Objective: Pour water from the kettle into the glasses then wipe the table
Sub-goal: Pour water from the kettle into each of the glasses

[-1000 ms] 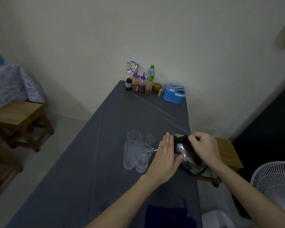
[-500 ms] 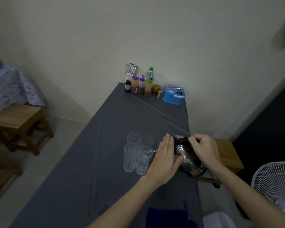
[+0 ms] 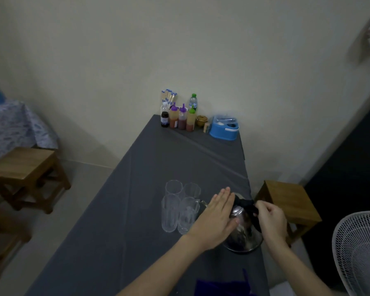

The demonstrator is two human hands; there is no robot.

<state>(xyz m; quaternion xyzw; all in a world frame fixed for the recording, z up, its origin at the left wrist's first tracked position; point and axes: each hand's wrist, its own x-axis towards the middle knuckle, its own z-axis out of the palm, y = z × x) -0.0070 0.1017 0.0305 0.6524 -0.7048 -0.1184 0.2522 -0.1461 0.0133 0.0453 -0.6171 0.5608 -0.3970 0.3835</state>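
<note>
The left hand (image 3: 217, 221) covers most of the near side of the kettle (image 3: 242, 229), and its spout tip (image 3: 203, 202) only just shows beside the front right glass (image 3: 187, 214). No water can be made out in the four glasses (image 3: 175, 201), which are faint in the dim light. A dark blue cloth (image 3: 222, 288) is cut off at the bottom edge.

Compared with half a second ago, the kettle sits more upright on the counter (image 3: 137, 210), and the right hand (image 3: 270, 221) has slid back along the black handle (image 3: 249, 207).

The left hand's fingers (image 3: 223, 199) are straight and pressed together, the palm flat against the kettle's steel side. The right hand's fingers are curled, closed around the handle. The kettle stands near the counter's right edge, just right of the glasses.
</note>
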